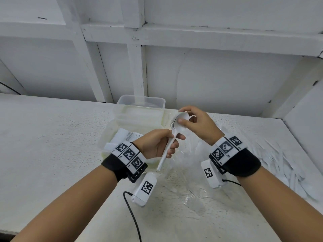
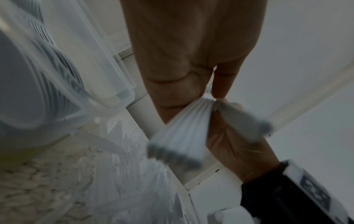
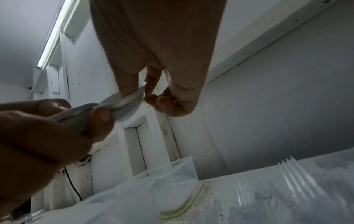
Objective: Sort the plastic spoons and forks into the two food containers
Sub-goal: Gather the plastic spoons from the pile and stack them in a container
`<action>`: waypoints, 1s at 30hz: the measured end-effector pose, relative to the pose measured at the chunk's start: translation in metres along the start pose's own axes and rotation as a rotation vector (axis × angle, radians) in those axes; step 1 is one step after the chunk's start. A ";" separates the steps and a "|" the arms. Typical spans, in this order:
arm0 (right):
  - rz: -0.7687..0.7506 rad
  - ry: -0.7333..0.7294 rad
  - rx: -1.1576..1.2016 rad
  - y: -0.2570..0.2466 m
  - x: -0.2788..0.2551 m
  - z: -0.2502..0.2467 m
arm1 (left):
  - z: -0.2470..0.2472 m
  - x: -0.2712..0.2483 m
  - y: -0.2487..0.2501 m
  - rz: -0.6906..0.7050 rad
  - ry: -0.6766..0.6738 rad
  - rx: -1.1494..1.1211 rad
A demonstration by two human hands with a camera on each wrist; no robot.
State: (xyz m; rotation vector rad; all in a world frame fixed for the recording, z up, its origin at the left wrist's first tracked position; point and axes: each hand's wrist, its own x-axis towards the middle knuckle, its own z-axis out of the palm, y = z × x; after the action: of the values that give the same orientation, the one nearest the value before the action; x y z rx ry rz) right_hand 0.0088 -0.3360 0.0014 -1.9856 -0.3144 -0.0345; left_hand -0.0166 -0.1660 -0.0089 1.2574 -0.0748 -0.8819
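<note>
A nested stack of white plastic spoons (image 1: 176,126) is held up over the table between both hands. My left hand (image 1: 172,143) grips the handles, which point down toward me. My right hand (image 1: 181,117) pinches the spoon bowls between thumb and fingers; the right wrist view shows the spoons (image 3: 128,100) at its fingertips (image 3: 134,89). The left wrist view shows the fanned spoon handles (image 2: 178,134). A clear food container (image 1: 158,102) stands behind the hands. A second food container (image 1: 104,137), partly hidden by my left wrist, holds white cutlery.
A loose pile of white forks and spoons (image 1: 281,165) lies on the table at the right, with forks (image 3: 295,177) close in the right wrist view. Crumpled clear plastic wrap (image 1: 185,165) lies under the hands. A white wall rises behind the table (image 1: 43,145).
</note>
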 end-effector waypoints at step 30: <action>-0.658 -0.184 -0.834 0.007 0.022 0.081 | -0.090 -0.040 0.032 0.020 0.309 1.363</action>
State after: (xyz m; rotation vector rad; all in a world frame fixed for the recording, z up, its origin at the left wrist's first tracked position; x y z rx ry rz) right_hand 0.0217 -0.2615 -0.0354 -2.6064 -1.2204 -0.4682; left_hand 0.0186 -0.0699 0.0027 2.6321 -0.5001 -0.5487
